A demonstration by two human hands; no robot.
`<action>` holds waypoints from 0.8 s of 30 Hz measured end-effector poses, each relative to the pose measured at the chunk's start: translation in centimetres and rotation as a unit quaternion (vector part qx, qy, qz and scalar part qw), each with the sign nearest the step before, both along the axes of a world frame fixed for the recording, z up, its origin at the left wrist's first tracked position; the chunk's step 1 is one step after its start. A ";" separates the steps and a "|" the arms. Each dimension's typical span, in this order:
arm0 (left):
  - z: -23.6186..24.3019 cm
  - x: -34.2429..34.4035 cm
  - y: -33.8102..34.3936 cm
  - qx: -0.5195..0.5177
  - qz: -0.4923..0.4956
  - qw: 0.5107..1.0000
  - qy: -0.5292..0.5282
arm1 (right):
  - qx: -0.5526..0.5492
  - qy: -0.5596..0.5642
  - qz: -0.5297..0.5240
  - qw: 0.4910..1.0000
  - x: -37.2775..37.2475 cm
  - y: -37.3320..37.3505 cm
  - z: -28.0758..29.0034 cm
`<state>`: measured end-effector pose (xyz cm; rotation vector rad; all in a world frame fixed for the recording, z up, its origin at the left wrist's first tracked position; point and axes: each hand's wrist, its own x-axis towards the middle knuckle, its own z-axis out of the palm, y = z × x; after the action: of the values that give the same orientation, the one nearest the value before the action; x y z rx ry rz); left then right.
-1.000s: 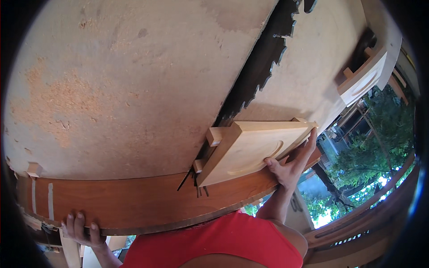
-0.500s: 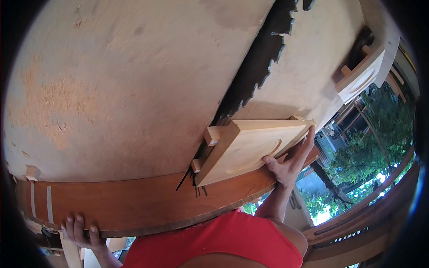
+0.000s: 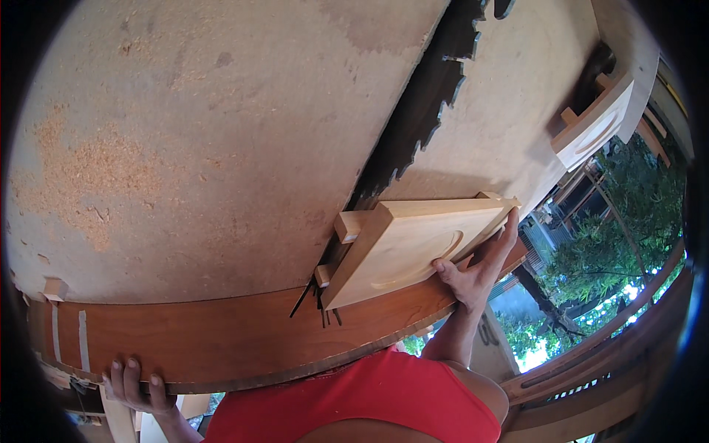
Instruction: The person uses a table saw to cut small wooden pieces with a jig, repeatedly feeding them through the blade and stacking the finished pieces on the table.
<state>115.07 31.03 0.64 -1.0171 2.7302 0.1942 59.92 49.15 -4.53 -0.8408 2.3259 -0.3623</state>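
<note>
My right hand (image 3: 480, 269) grips a pale wooden panel (image 3: 417, 251) by its right side, thumb on the face and fingers along the edge. An oval outline is carved into that face, and small wooden blocks (image 3: 353, 225) stick out on its left side. The panel rests partly on a reddish-brown board (image 3: 221, 332) along the front of a worktable (image 3: 258, 148). Beyond it, a dark strip with a jagged, toothed edge (image 3: 421, 103), like a saw blade, runs up and away. My left hand (image 3: 140, 387) is hooked over the board's front edge at the left.
Sawdust (image 3: 96, 170) lies on the table's left part. A similar pale wooden piece (image 3: 594, 136) sits at the far right edge. A small wooden block (image 3: 54, 288) stands near the board's left end. Thin dark rods (image 3: 323, 306) poke out beside the panel. Greenery (image 3: 591, 251) shows beyond the right edge.
The view has shifted very slightly. Both hands and the wooden panel keep the same places.
</note>
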 end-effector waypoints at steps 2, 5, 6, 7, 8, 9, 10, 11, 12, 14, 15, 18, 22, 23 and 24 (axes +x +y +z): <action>0.0 -0.1 -0.1 0.001 0.001 1.000 0.002 | -0.003 0.000 -0.002 1.000 0.1 -0.1 0.0; 0.0 -0.4 -0.1 0.005 0.003 1.000 0.005 | -0.002 0.009 -0.038 0.999 0.7 -0.5 -0.3; 0.0 -0.4 -0.2 0.006 0.002 1.000 0.004 | 0.000 0.013 -0.055 0.998 0.8 -0.7 -0.3; -0.1 -0.4 -0.2 0.006 0.002 1.000 0.004 | 0.001 0.011 -0.037 0.999 0.6 -0.4 -0.2; -0.1 -0.4 -0.2 0.004 0.001 1.000 0.002 | 0.002 0.008 -0.017 1.000 0.2 -0.2 0.0; 0.0 -0.4 -0.1 0.002 0.001 1.000 -0.001 | 0.002 0.005 0.002 1.000 0.0 -0.1 0.0; 0.0 -0.3 -0.1 0.001 0.000 1.000 -0.003 | 0.000 0.003 0.001 1.000 0.0 0.0 0.0; 0.0 -0.3 -0.1 0.002 0.000 1.000 -0.002 | -0.002 0.000 -0.001 1.000 0.0 0.1 0.0; 0.0 -0.2 -0.2 0.003 -0.001 1.000 -0.002 | -0.005 -0.002 -0.003 1.000 0.0 0.1 -0.1; 0.0 -0.2 -0.2 0.003 -0.001 1.000 0.000 | -0.003 0.007 -0.035 0.999 0.6 -0.3 -0.3; -0.1 -0.3 -0.2 0.001 -0.001 1.000 0.000 | -0.003 0.012 -0.051 0.999 0.8 -0.5 -0.3; -0.1 -0.2 -0.2 0.001 -0.001 1.000 -0.001 | 0.000 0.010 0.001 1.000 0.1 0.0 -0.1; -0.1 -0.2 -0.2 -0.003 -0.004 1.000 -0.003 | -0.001 0.015 -0.013 1.000 0.3 -0.1 -0.2; -0.1 -0.3 -0.2 -0.003 -0.003 1.000 -0.001 | 0.000 0.018 -0.028 0.999 0.6 -0.4 -0.3; -0.1 -0.3 -0.2 -0.003 -0.003 1.000 0.001 | 0.001 0.021 -0.043 0.999 0.8 -0.5 -0.3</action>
<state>114.81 30.83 0.50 -1.0115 2.7365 0.1867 60.72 48.61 -4.86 -0.7553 2.4070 -0.3815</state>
